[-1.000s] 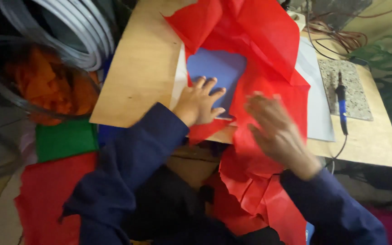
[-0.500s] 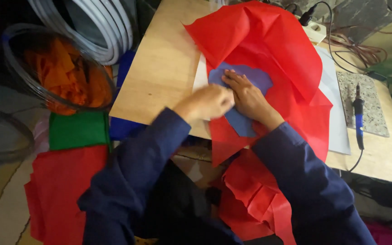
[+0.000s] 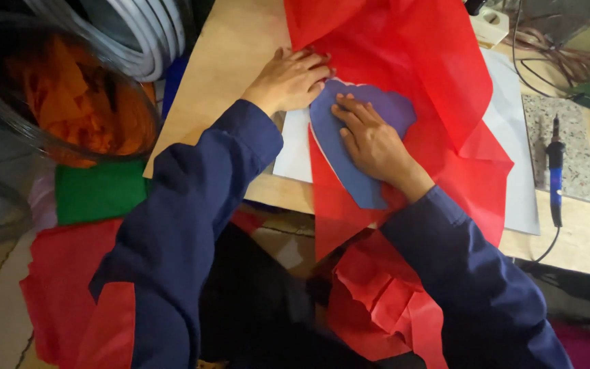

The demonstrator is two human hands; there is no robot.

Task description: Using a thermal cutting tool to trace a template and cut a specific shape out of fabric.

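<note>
Head view, read from left to right. At far left, a clear round container holds orange material, with coiled white tubing above it and a green sheet and red sheets below, off the surface. The wooden surface carries a white sheet. The left hand lies flat and open, palm down, its fingertips pressing the edge of the red fabric; it grips nothing. Just beside it, the right hand rests spread and open on the blue template, a curved-edged piece lying on the red fabric near the front edge of the surface. The fabric drapes over that edge towards the person's lap. At right, a blue-handled tool with a cord lies partly on a speckled stone slab, well apart from both hands.
</note>
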